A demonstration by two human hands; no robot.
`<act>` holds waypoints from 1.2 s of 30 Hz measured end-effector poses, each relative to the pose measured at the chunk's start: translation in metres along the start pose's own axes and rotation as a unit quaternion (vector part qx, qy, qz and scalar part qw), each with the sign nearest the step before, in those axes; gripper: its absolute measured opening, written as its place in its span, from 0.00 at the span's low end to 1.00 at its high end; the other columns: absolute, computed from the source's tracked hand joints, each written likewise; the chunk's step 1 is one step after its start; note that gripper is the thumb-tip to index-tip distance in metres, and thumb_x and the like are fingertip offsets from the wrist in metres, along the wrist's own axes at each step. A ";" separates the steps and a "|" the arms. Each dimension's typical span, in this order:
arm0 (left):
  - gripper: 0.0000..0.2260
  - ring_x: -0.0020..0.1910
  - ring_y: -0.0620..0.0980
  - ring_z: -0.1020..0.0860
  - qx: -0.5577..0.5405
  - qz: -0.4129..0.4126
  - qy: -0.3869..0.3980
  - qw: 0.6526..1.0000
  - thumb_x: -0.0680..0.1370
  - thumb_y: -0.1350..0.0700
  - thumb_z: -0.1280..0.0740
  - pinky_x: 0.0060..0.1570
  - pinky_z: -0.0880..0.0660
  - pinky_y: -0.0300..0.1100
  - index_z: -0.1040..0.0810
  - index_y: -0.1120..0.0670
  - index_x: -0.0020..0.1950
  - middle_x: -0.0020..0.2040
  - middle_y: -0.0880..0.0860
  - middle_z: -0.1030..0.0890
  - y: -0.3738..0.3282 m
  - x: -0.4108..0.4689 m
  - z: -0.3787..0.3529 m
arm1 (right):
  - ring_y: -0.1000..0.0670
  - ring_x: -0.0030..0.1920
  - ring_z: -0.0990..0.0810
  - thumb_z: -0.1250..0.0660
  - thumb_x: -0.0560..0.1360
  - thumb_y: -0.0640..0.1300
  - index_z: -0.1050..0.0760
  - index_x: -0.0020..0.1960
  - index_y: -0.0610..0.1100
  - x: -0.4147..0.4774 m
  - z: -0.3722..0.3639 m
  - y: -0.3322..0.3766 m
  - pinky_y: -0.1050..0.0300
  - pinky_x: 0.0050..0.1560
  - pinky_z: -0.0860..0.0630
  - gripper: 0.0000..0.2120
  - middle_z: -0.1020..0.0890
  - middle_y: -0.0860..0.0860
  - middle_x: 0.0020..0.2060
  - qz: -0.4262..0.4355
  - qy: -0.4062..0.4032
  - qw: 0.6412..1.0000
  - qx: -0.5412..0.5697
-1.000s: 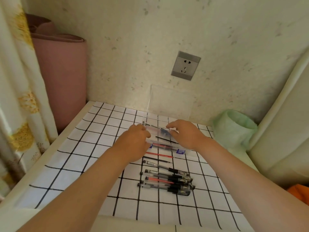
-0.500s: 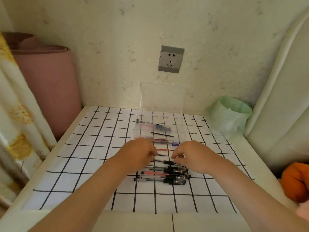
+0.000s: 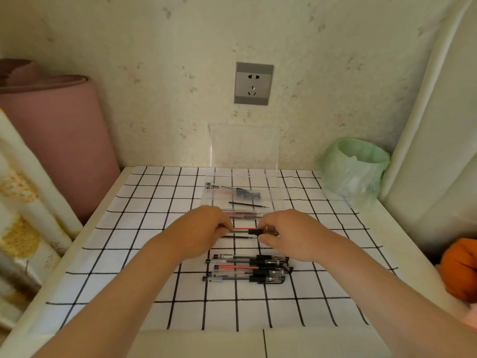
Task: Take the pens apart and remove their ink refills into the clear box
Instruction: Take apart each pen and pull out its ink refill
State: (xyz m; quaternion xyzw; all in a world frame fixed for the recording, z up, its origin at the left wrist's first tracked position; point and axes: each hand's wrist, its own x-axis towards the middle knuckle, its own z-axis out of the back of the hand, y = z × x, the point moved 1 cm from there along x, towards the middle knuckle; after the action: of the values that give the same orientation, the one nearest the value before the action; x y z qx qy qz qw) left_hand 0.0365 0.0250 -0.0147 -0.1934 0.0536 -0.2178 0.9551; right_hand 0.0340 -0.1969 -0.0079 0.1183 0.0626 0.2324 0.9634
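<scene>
A: Clear plastic, black cap, red refill inside: that is the pen (image 3: 244,230), held level at mid-frame between both hands, just above the counter (image 3: 129,254).

B: And the box (image 3: 214,200)?

A: Just above the hands in the frame, see-through, with a few refills and pen parts lying in it. Four more pens (image 3: 247,268) lie in a row below the hands.

B: How do the hands sit?

A: The left hand (image 3: 204,231) pinches the pen's left end; the right hand (image 3: 286,233) pinches the capped end. Both are closed on it, knuckles up, forearms coming in from the bottom corners.

B: Any change?

A: Half a second ago the hands were low over the row; now they have risen with one pen, and the row is uncovered.
</scene>
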 end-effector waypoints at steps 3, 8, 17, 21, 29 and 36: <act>0.09 0.46 0.42 0.25 -0.006 0.010 0.016 1.000 0.81 0.52 0.39 0.49 0.27 0.38 0.20 0.46 0.56 0.47 0.41 0.23 -0.003 -0.005 0.004 | 0.52 0.41 0.23 0.43 0.81 0.52 0.21 0.54 0.51 0.002 -0.001 0.008 0.56 0.40 0.26 0.12 0.21 0.55 0.41 0.021 -0.008 1.000 -0.015; 0.08 0.39 0.42 0.24 -0.046 0.008 0.044 0.998 0.80 0.45 0.37 0.43 0.25 0.38 0.22 0.44 0.55 0.42 0.44 0.22 -0.014 -0.014 -0.005 | 0.50 0.45 0.24 0.47 0.83 0.50 0.24 0.54 0.49 -0.002 -0.003 0.022 0.50 0.47 0.25 0.13 0.22 0.52 0.45 0.039 0.015 0.999 -0.021; 0.10 0.42 0.46 0.24 -0.034 -0.029 0.009 0.999 0.83 0.51 0.40 0.43 0.28 0.39 0.19 0.49 0.54 0.43 0.48 0.22 -0.024 -0.013 0.000 | 0.48 0.38 0.25 0.48 0.84 0.51 0.26 0.48 0.44 -0.003 -0.005 0.037 0.52 0.37 0.31 0.16 0.25 0.51 0.35 0.037 0.026 0.999 -0.029; 0.08 0.41 0.44 0.24 -0.065 -0.033 0.000 0.997 0.81 0.51 0.38 0.42 0.28 0.37 0.19 0.47 0.52 0.42 0.47 0.22 -0.024 -0.011 0.002 | 0.46 0.40 0.23 0.49 0.84 0.51 0.25 0.49 0.44 -0.003 -0.002 0.034 0.53 0.37 0.32 0.17 0.23 0.49 0.38 0.022 0.040 0.999 -0.011; 0.06 0.39 0.44 0.25 -0.121 -0.018 -0.005 0.992 0.81 0.51 0.36 0.39 0.29 0.34 0.19 0.47 0.51 0.39 0.47 0.22 -0.014 -0.013 0.007 | 0.54 0.33 0.29 0.48 0.83 0.56 0.26 0.53 0.48 0.001 0.005 0.034 0.60 0.31 0.37 0.16 0.27 0.56 0.33 0.057 -0.005 0.998 -0.029; 0.06 0.41 0.39 0.26 -0.066 0.060 0.039 0.995 0.78 0.50 0.32 0.39 0.33 0.32 0.23 0.44 0.54 0.44 0.42 0.24 0.003 -0.016 0.008 | 0.55 0.39 0.26 0.44 0.81 0.51 0.30 0.61 0.49 -0.005 0.002 0.026 0.59 0.36 0.32 0.12 0.25 0.55 0.41 -0.013 0.054 0.998 0.019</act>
State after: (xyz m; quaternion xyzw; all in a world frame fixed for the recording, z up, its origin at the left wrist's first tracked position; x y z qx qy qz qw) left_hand 0.0249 0.0373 -0.0080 -0.2436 0.1170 -0.1632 0.9489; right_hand 0.0190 -0.1773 0.0004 0.1233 0.1204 0.2242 0.9592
